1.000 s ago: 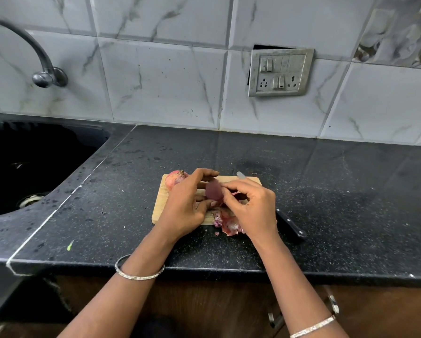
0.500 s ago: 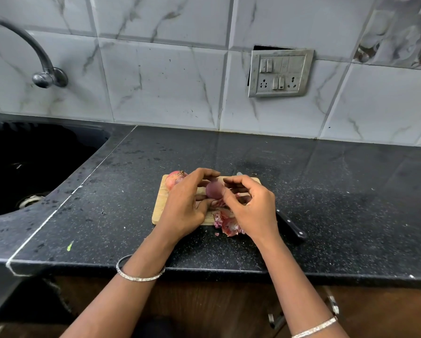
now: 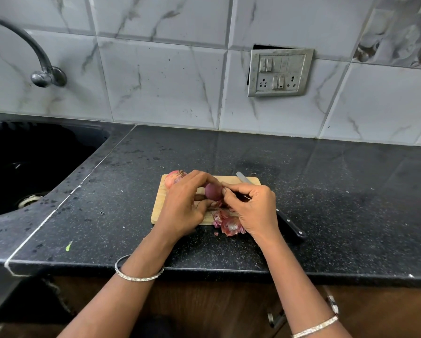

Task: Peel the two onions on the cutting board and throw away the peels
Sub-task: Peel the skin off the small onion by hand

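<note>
Seen from the head, the left hand point(image 3: 182, 206) grips the onion point(image 3: 213, 191) over the cutting board point(image 3: 251, 179) and the right hand point(image 3: 253, 211) pinches its side, the flap raised a second ago now gone, so this one looks nearly bare.

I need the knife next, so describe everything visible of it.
The knife lies flat and slanted. Its pale metal tip sits over the far right corner of the cutting board; its black handle, with small silver rivets, rests on the dark speckled counter, nearer the person. The right hand hides the middle, so contact there cannot be told.
</note>
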`<state>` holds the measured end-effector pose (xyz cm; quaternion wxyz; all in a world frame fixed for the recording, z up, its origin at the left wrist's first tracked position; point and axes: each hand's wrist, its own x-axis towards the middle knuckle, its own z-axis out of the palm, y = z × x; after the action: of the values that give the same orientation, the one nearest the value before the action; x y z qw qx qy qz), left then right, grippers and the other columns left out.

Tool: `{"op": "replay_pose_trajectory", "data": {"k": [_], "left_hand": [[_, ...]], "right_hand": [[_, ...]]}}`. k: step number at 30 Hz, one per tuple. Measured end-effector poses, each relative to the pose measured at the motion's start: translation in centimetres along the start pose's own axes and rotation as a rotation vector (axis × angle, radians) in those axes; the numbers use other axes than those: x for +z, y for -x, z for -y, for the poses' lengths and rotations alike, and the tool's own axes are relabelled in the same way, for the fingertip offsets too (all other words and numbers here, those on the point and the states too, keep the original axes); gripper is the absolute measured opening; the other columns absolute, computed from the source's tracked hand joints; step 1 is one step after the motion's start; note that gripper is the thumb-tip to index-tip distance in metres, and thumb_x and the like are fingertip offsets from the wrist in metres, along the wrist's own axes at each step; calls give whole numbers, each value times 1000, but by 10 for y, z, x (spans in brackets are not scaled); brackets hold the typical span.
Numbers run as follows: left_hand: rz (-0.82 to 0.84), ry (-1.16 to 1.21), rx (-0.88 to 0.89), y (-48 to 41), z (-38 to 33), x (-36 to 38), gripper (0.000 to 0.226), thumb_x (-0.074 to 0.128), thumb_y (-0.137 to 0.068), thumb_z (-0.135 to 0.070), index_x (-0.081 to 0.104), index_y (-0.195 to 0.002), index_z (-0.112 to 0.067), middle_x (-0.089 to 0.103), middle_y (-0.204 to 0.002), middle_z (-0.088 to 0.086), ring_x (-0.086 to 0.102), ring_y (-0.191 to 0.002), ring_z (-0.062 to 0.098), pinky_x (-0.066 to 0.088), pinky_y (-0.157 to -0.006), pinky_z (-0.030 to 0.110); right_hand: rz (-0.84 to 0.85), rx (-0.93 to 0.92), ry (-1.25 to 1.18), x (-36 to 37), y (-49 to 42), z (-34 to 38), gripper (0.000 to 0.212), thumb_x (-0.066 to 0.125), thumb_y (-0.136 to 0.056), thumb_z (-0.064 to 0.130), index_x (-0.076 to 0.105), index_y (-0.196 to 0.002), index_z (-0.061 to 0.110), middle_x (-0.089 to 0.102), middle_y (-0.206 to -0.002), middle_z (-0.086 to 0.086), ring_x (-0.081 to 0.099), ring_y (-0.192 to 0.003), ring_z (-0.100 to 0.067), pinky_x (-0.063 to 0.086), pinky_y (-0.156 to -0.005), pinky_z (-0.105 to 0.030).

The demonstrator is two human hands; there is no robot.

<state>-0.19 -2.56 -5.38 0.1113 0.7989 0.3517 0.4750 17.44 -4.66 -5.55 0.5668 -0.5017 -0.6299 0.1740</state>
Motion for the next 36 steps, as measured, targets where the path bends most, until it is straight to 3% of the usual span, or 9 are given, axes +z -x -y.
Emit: {"op": "replay_pose_trajectory", "data": {"k": [2, 5, 10, 14, 20, 26, 29, 34, 36], "left_hand": [[0, 8, -1, 0, -1, 0, 43, 81, -69, 11, 68, -102, -15, 66, -103, -10, 58, -99, -9, 46, -80, 5], [-9, 40, -14, 1, -1, 1, 43, 80, -72, 6, 66, -103, -19, 65, -104, -12, 64, -98, 1, 59, -82, 28], [-24, 80, -71, 1, -2, 3, 41, 81, -75, 5, 63, -102, -20, 64, -105, -12, 69, -96, 5, 62, -77, 29], [-32, 71, -85, 1, -6, 2, 40, 80, -74, 8, 61, -98, -19, 62, -102, -13, 68, -93, 4, 60, -74, 19], [-13, 22, -41, 1, -7, -1, 38, 82, -73, 3, 61, -95, -19, 60, -99, -19, 64, -94, 2, 58, -74, 19], [-7, 75, -58, 1, -5, 1, 41, 80, -73, 9, 58, -94, -19, 63, -101, -11, 67, -95, 7, 60, -75, 21], [-5, 99, -80, 1, -6, 2, 46, 79, -74, 11, 56, -94, -23, 63, -105, -10, 66, -97, 8, 59, -76, 19], [7, 137, -76, 0, -7, 2, 45, 74, -74, 17, 59, -101, -16, 63, -106, -10, 65, -102, 6, 57, -76, 15], [7, 144, -67, 0, -7, 1, 44, 73, -74, 18, 60, -102, -14, 63, -107, -9, 64, -103, 5, 56, -75, 13]], "right_hand": [[-14, -32, 30, 0, 1, 4, 14, 72, -82, 22, 83, -89, 18, 72, -78, 28, 67, -104, 5, 46, -109, -47], [-64, -86, 91, 1, 2, 5, 9, 75, -82, 12, 83, -86, 15, 74, -76, 19, 71, -75, -5, 53, -98, -52], [-112, -62, 50, 2, 4, 9, 9, 77, -83, 8, 80, -82, 16, 75, -76, 14, 71, -69, -5, 61, -75, -44], [-71, -127, 54, 4, 6, 14, 6, 77, -83, 19, 80, -88, 20, 72, -88, 27, 71, -73, -3, 54, -94, -57], [-107, -123, 133, 3, 3, 7, 6, 77, -83, 8, 78, -80, 13, 73, -76, 12, 68, -70, -9, 55, -90, -53], [-181, -9, 232, 0, 0, -7, 5, 72, -86, 12, 73, -87, 16, 76, -102, -1, 70, -85, -13, 57, -78, -37], [-165, 37, 214, -3, 0, -5, 16, 71, -86, 7, 75, -93, 20, 75, -108, 1, 68, -87, -4, 52, -76, -15], [-13, 4, 70, -1, 1, 1, 12, 76, -89, 27, 81, -100, 28, 72, -100, 25, 55, -131, -8, 49, -103, -34], [14, 17, 57, 0, 1, 1, 15, 77, -89, 30, 81, -103, 30, 74, -103, 21, 50, -137, -10, 47, -107, -38]]}}
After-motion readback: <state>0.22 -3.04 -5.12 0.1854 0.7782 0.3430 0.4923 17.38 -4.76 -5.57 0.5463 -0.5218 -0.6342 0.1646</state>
